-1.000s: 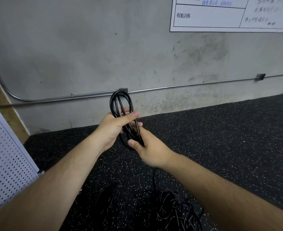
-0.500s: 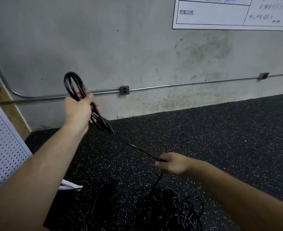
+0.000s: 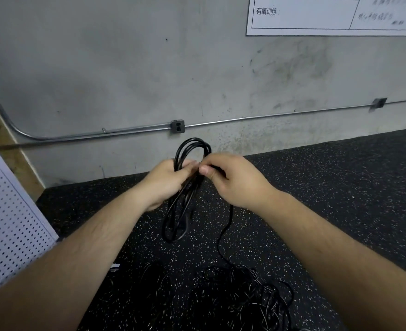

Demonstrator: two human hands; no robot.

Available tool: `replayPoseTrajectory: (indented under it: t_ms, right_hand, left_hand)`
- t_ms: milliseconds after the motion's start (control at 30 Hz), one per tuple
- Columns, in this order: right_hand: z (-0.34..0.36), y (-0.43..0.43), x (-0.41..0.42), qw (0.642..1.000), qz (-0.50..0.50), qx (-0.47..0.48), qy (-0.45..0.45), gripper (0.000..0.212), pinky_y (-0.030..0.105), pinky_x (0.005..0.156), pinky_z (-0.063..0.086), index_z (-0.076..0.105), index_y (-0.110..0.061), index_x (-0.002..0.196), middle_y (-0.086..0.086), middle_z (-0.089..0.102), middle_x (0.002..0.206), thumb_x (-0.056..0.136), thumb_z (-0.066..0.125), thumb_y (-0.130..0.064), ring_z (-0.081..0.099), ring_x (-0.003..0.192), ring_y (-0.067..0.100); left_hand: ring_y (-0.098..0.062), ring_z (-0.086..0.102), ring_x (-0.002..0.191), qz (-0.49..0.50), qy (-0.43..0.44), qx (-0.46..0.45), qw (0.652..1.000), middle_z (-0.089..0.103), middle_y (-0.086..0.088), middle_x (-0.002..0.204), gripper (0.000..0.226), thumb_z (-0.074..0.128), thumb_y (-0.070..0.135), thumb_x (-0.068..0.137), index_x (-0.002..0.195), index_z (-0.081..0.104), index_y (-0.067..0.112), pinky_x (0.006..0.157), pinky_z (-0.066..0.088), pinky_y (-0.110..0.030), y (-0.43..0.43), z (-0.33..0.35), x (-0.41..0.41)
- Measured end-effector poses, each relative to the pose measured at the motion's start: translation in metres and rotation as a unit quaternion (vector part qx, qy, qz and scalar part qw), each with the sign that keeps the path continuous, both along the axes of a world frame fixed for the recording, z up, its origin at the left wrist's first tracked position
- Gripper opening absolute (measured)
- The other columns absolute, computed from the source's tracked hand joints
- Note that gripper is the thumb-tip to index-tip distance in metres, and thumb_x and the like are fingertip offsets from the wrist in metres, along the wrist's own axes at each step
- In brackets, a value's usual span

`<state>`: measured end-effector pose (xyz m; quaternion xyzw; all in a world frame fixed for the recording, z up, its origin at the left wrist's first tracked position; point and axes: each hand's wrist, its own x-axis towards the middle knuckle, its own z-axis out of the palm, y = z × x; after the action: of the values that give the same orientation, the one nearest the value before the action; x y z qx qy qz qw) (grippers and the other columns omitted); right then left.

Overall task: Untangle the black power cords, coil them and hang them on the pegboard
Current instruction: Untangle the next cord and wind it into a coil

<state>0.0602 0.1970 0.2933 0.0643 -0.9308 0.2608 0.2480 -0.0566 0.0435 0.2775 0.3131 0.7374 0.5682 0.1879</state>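
Dim, even indoor light, soft shadows, wide-angle bending at edges, slight overall softness

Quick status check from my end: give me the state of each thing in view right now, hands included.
left hand: closed around the coil's middle
right hand: pinching the cord beside the coil
coiled cord: looped, held in the air, not yet hung
trailing cord: slack, running down to the pile
tangled cords: still knotted on the floor
pegboard: leaning at left, no cord on the visible part
wall outlet: nothing plugged in
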Motion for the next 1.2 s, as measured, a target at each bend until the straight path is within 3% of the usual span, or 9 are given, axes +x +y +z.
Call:
replayPoseTrajectory:
  t_ms: [267, 433, 567, 667, 767, 867, 967, 1067, 1200]
  right_hand:
    - [0.004, 0.005, -0.004, 0.988, -0.135, -0.061, 0.044, 0.031, 0.027, 0.059, 0.038, 0.058, -0.02, 0.098, -0.003, 0.066, 0.086, 0.096, 0.063, -0.05, 0.058, 0.074, 0.013]
    - [0.011, 0.004, -0.001, 0.976, -0.175, -0.119, 0.061, 0.039, 0.028, 0.057, 0.044, 0.058, -0.019, 0.09, -0.006, 0.065, 0.079, 0.086, 0.074, -0.054, 0.059, 0.069, 0.01]
    - [0.013, 0.012, 0.001, 0.973, -0.178, -0.126, 0.071, 0.049, 0.015, 0.064, 0.038, 0.053, -0.02, 0.098, -0.009, 0.053, 0.097, 0.078, 0.079, -0.057, 0.048, 0.077, 0.0]
    - [0.013, 0.017, 0.004, 0.965, -0.093, -0.24, -0.057, 0.062, 0.021, 0.067, 0.048, 0.05, -0.02, 0.123, -0.006, 0.059, 0.112, 0.08, 0.078, -0.054, 0.057, 0.086, 0.001]
    - [0.008, 0.02, 0.005, 0.936, 0.029, -0.311, -0.159, 0.029, 0.026, 0.043, 0.034, 0.064, -0.014, 0.11, 0.004, 0.067, 0.083, 0.096, 0.067, -0.039, 0.054, 0.058, 0.007]
    - [0.006, 0.027, 0.007, 0.907, 0.03, -0.385, -0.167, 0.011, 0.028, 0.061, 0.04, 0.07, -0.019, 0.099, 0.002, 0.072, 0.083, 0.096, 0.07, -0.029, 0.066, 0.068, 0.012]
    - [0.002, 0.026, 0.003, 0.895, 0.006, -0.427, -0.128, 0.011, 0.029, 0.078, 0.048, 0.072, -0.017, 0.103, -0.004, 0.077, 0.089, 0.093, 0.073, -0.021, 0.071, 0.084, 0.006]
    - [0.0, 0.019, -0.003, 0.898, -0.036, -0.437, -0.036, 0.011, 0.025, 0.075, 0.053, 0.066, -0.012, 0.099, 0.0, 0.075, 0.087, 0.09, 0.072, -0.011, 0.07, 0.083, 0.01]
    - [0.006, 0.022, 0.003, 0.901, -0.034, -0.421, -0.098, 0.014, 0.026, 0.051, 0.043, 0.048, -0.013, 0.103, -0.001, 0.069, 0.068, 0.096, 0.06, -0.012, 0.071, 0.066, 0.021]
  left_hand:
    - [-0.026, 0.074, 0.08, -0.012, -0.048, 0.029, 0.998, 0.074, -0.012, 0.084, 0.077, 0.057, 0.083, 0.067, 0.1, 0.07, 0.014, 0.068, 0.062, -0.042, 0.007, 0.008, 0.017]
    - [-0.024, 0.073, 0.083, -0.122, -0.028, -0.002, 0.992, 0.071, -0.009, 0.079, 0.039, 0.07, 0.044, 0.084, 0.101, 0.068, 0.009, 0.059, 0.059, -0.036, 0.007, 0.007, 0.025]
    - [-0.035, 0.074, 0.087, -0.113, -0.007, -0.013, 0.994, 0.072, -0.01, 0.08, 0.042, 0.059, 0.051, 0.09, 0.094, 0.073, 0.011, 0.065, 0.06, -0.046, 0.005, 0.006, 0.028]
    - [-0.048, 0.072, 0.091, -0.1, 0.008, 0.001, 0.995, 0.075, -0.011, 0.085, 0.033, 0.059, 0.052, 0.092, 0.091, 0.077, 0.024, 0.079, 0.055, -0.066, 0.003, 0.002, 0.025]
    - [-0.039, 0.073, 0.094, -0.094, -0.006, 0.01, 0.995, 0.076, -0.01, 0.093, 0.024, 0.059, 0.042, 0.097, 0.096, 0.078, 0.028, 0.091, 0.054, -0.066, 0.005, -0.002, 0.022]
    - [-0.021, 0.074, 0.099, -0.063, -0.01, 0.019, 0.998, 0.078, -0.003, 0.099, 0.024, 0.058, 0.04, 0.099, 0.103, 0.077, 0.025, 0.098, 0.055, -0.051, 0.009, -0.001, 0.022]
    - [-0.021, 0.073, 0.083, -0.011, 0.041, 0.0, 0.999, 0.073, 0.006, 0.075, 0.031, 0.058, 0.048, 0.097, 0.091, 0.073, 0.021, 0.08, 0.055, -0.036, 0.011, 0.001, 0.02]
    - [-0.016, 0.058, 0.057, 0.018, 0.064, 0.004, 0.998, 0.057, 0.004, 0.057, 0.038, 0.055, 0.046, 0.101, 0.085, 0.065, 0.014, 0.063, 0.05, -0.03, 0.016, -0.001, 0.023]
    - [-0.013, 0.034, 0.044, 0.037, -0.009, 0.116, 0.993, 0.038, 0.004, 0.054, 0.035, 0.056, 0.041, 0.101, 0.09, 0.057, 0.007, 0.044, 0.03, -0.026, 0.018, 0.002, 0.024]
